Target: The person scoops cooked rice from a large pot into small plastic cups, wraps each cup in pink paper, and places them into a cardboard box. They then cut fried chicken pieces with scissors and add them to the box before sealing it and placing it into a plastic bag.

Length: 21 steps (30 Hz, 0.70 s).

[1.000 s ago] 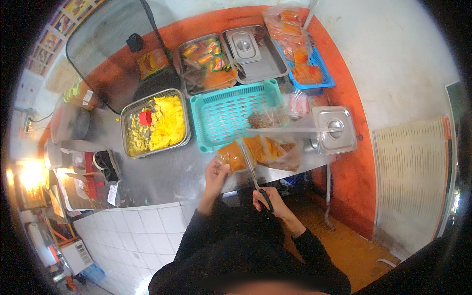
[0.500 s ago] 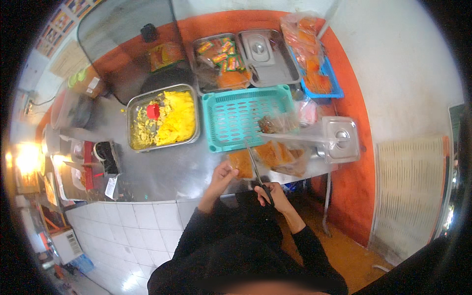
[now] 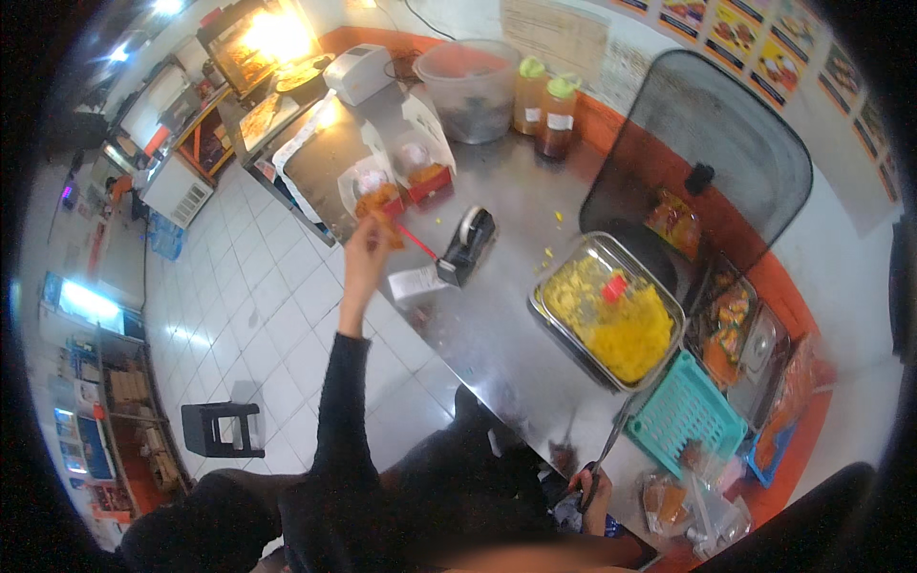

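A person in black sleeves stands at a long stainless-steel counter [image 3: 497, 315] in a small food stall. The left hand [image 3: 366, 250] is stretched far out to the left, its fingers pinched on a small piece of orange fried food [image 3: 382, 222] held just beside open white paper boxes [image 3: 401, 172] of similar food. The right hand [image 3: 594, 489] stays low near the person's body, closed around the handles of long metal tongs [image 3: 611, 449], whose tips point up toward a turquoise plastic basket [image 3: 686, 413]. The two hands are well apart. Between them on the counter sit a black tape dispenser [image 3: 468, 241] and a rectangular steel tray of yellow shredded food [image 3: 611, 310]. Clear bags of orange snacks [image 3: 688, 501] lie near the right hand.
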{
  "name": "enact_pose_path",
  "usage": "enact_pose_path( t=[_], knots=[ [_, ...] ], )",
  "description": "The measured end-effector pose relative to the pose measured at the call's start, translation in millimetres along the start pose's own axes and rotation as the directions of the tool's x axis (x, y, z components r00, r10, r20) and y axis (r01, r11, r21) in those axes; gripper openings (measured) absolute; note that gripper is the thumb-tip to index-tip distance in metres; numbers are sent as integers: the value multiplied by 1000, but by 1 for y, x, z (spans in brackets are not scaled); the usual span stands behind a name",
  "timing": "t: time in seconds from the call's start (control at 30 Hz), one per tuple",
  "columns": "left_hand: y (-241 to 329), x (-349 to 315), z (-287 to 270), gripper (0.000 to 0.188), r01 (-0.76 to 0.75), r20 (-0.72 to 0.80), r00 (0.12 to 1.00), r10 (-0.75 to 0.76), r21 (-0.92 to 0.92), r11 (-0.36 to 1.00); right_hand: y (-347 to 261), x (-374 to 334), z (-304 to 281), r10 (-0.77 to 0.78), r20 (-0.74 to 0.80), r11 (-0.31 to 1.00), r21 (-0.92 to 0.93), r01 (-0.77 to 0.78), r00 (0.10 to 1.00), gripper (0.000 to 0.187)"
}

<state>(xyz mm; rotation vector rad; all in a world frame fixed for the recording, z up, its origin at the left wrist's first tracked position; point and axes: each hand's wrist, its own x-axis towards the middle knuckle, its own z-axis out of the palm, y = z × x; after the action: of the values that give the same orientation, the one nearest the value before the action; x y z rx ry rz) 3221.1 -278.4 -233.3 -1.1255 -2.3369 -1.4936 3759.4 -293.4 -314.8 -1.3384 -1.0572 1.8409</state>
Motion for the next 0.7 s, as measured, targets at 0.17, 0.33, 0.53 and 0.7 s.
enact_pose_path(
  t=[0.17, 0.33, 0.53, 0.7],
  knots=[
    [-163, 131, -20, 15, 107, -128, 989, -69, 314, 944, -17, 23, 74, 85, 171, 972, -231, -44, 982, 43],
    [-237, 193, 30, 38, 152, -86, 988, -125, 592, 791, -33, 21, 110, 74, 85, 972, -231, -52, 994, 31],
    [-6, 61, 97, 38, -111, -15, 994, 112, -264, 958, -30, -4, 65, -94, -151, 974, -221, 59, 984, 25],
    [160, -167, 179, 16, 505, 820, 444, 361, -562, 654, -35, -30, -10, -455, -472, 883, -129, 451, 755, 22]
  ],
)
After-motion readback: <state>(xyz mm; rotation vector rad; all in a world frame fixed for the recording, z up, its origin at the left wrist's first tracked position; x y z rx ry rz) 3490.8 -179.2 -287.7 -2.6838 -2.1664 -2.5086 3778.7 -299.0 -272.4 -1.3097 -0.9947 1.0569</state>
